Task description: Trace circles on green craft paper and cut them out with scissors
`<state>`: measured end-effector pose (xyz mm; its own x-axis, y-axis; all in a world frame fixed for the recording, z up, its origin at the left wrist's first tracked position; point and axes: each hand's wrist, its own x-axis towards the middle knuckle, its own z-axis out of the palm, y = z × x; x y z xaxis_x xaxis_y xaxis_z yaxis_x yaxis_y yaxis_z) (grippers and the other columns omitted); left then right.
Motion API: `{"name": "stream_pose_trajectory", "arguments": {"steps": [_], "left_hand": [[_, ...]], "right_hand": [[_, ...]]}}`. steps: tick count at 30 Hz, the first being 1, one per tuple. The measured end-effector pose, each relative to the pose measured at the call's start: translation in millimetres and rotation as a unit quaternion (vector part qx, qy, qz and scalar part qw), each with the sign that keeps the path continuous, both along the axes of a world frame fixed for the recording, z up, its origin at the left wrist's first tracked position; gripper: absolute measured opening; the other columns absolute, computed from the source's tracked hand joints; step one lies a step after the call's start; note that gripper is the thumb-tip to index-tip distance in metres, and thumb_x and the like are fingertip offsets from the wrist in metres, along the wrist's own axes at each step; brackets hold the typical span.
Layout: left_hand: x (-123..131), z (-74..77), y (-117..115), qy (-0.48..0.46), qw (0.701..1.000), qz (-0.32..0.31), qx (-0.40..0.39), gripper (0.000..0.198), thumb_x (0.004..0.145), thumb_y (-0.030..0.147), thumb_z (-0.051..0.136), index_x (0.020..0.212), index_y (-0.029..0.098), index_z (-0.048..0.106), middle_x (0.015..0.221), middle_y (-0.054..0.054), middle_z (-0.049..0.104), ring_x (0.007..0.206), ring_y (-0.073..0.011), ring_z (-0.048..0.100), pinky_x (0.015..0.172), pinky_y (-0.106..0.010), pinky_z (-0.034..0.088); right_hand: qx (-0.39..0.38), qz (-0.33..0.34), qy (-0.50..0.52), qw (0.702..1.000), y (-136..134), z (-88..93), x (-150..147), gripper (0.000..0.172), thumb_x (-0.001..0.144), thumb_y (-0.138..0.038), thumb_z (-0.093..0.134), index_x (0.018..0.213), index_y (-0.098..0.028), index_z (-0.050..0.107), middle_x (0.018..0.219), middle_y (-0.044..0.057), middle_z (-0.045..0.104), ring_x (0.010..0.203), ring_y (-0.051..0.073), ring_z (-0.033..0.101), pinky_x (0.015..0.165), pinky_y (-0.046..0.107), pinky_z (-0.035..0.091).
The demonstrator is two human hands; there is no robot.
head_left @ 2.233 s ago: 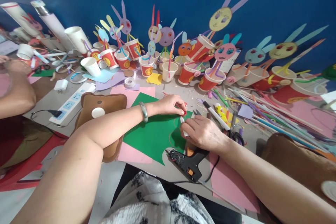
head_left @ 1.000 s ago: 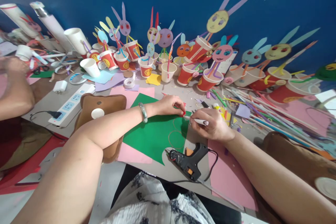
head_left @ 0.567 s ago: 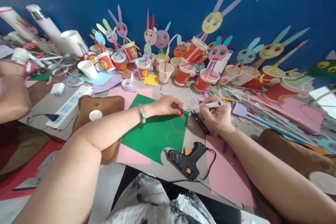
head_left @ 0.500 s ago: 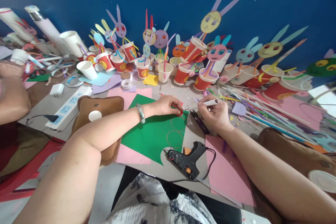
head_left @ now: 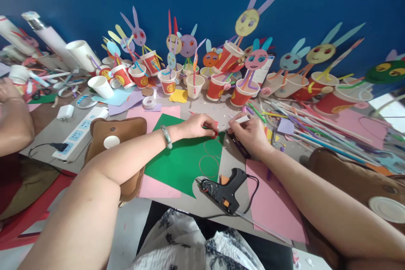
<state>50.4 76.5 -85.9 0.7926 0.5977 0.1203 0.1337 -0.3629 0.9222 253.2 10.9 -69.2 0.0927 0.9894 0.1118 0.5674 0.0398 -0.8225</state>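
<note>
A green paper sheet (head_left: 180,160) with pencilled circles (head_left: 209,163) lies on the grey table (head_left: 230,114). My left hand (head_left: 199,125), a bracelet on its wrist, pinches a small red round thing (head_left: 215,131) against the sheet's upper right corner. My right hand (head_left: 248,134) is closed round a white pen (head_left: 242,119), held just right of that corner, tip towards the red piece. Dark scissors (head_left: 238,147) lie under my right hand.
A black glue gun (head_left: 223,187) lies near the front edge, pink paper (head_left: 272,202) to its right. Paper-cup bunny figures (head_left: 243,88) line the blue wall. Loose straws (head_left: 316,133) spread right. A brown pouch (head_left: 117,135), power strip (head_left: 79,128) and another person's arm (head_left: 14,114) are left.
My right hand finished drawing circles on the green sheet, lifted off to the right with the pen, then came back towards the sheet's top corner. My left hand stayed put.
</note>
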Motion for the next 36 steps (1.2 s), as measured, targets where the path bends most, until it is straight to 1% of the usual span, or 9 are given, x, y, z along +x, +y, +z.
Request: {"name": "stream_pose_trajectory", "arguments": {"steps": [4, 8, 13, 16, 21, 25, 27, 31, 36], "left_hand": [[0.4, -1.1, 0.4, 0.003, 1.0, 0.005, 0.003, 0.005, 0.077, 0.013, 0.075, 0.081, 0.012, 0.075, 0.081, -0.006, 0.076, 0.078, -0.0162, 0.071, 0.074, -0.027, 0.053], [0.2, 0.5, 0.0, -0.001, 1.0, 0.003, 0.017, 0.004, 0.077, 0.012, 0.075, 0.081, 0.013, 0.075, 0.082, -0.006, 0.076, 0.08, -0.0166, 0.071, 0.076, -0.028, 0.053], [-0.4, 2.3, -0.3, 0.004, 1.0, 0.005, 0.027, 0.004, 0.077, 0.013, 0.076, 0.081, 0.014, 0.075, 0.082, -0.005, 0.076, 0.08, -0.016, 0.071, 0.078, -0.029, 0.052], [-0.3, 2.8, -0.4, 0.007, 1.0, 0.007, 0.026, 0.004, 0.077, 0.012, 0.075, 0.081, 0.014, 0.075, 0.083, -0.005, 0.076, 0.08, -0.0155, 0.07, 0.078, -0.028, 0.052], [-0.5, 3.6, -0.6, 0.003, 1.0, 0.003, 0.025, 0.006, 0.077, 0.015, 0.076, 0.083, 0.013, 0.074, 0.082, -0.005, 0.075, 0.079, -0.0155, 0.07, 0.076, -0.028, 0.052], [-0.8, 1.2, -0.8, -0.003, 1.0, 0.0, 0.0, 0.007, 0.077, 0.015, 0.075, 0.083, 0.012, 0.072, 0.082, -0.005, 0.075, 0.079, -0.0158, 0.07, 0.076, -0.028, 0.052], [-0.6, -2.5, -0.4, -0.009, 1.0, 0.001, -0.028, 0.01, 0.077, 0.016, 0.075, 0.085, 0.012, 0.07, 0.083, -0.006, 0.074, 0.081, -0.0167, 0.07, 0.077, -0.03, 0.053], [0.4, -12.0, 1.9, -0.038, 0.995, 0.021, -0.086, 0.03, 0.072, 0.019, 0.081, 0.096, 0.012, 0.064, 0.094, -0.009, 0.073, 0.088, -0.0183, 0.07, 0.085, -0.036, 0.053], [0.8, -15.9, 4.1, -0.051, 0.996, 0.032, -0.072, 0.039, 0.07, 0.021, 0.082, 0.098, 0.013, 0.056, 0.094, -0.007, 0.068, 0.088, -0.0168, 0.065, 0.085, -0.036, 0.051]], "right_hand": [[-0.016, 0.004, 0.011, 1.0, -0.7, 2.2, -1.9, 0.02, 0.081, -0.034, 0.057, 0.066, -0.022, 0.056, 0.041, -0.001, 0.055, 0.04, 0.015, 0.052, 0.045, 0.026, 0.039], [-0.028, 0.005, 0.009, 1.0, 0.9, 1.0, 1.1, 0.022, 0.081, -0.031, 0.056, 0.061, -0.021, 0.056, 0.044, 0.001, 0.058, 0.039, 0.014, 0.05, 0.045, 0.027, 0.039], [-0.033, 0.007, -0.041, 0.999, 3.8, 0.9, 5.0, 0.034, 0.081, -0.028, 0.054, 0.049, -0.02, 0.056, 0.041, 0.003, 0.055, 0.038, 0.015, 0.049, 0.045, 0.028, 0.039], [-0.035, 0.007, -0.059, 0.998, 4.1, 2.8, 5.4, 0.034, 0.08, -0.026, 0.054, 0.047, -0.02, 0.055, 0.04, 0.004, 0.055, 0.039, 0.015, 0.05, 0.045, 0.029, 0.039], [0.03, -0.014, -0.004, 0.999, 4.9, 1.0, 7.5, 0.016, 0.077, -0.022, 0.055, 0.061, -0.021, 0.052, 0.043, -0.002, 0.051, 0.038, 0.012, 0.046, 0.039, 0.025, 0.031], [0.045, -0.028, 0.026, 0.998, 6.7, -4.8, 9.1, 0.011, 0.08, -0.026, 0.056, 0.07, -0.022, 0.052, 0.048, -0.003, 0.052, 0.037, 0.011, 0.043, 0.037, 0.025, 0.029], [0.04, -0.02, 0.052, 0.998, 7.1, -6.1, 8.3, 0.012, 0.082, -0.029, 0.057, 0.074, -0.022, 0.052, 0.051, -0.003, 0.053, 0.038, 0.011, 0.043, 0.037, 0.025, 0.03], [0.032, -0.013, 0.093, 0.995, 6.3, -3.6, 4.0, 0.02, 0.083, -0.039, 0.062, 0.079, -0.022, 0.052, 0.053, -0.004, 0.054, 0.04, 0.01, 0.045, 0.039, 0.023, 0.033], [0.018, -0.008, 0.116, 0.993, 4.3, 2.6, 1.2, 0.023, 0.079, -0.041, 0.067, 0.085, -0.02, 0.059, 0.054, -0.003, 0.056, 0.04, 0.01, 0.045, 0.039, 0.023, 0.033]]}}
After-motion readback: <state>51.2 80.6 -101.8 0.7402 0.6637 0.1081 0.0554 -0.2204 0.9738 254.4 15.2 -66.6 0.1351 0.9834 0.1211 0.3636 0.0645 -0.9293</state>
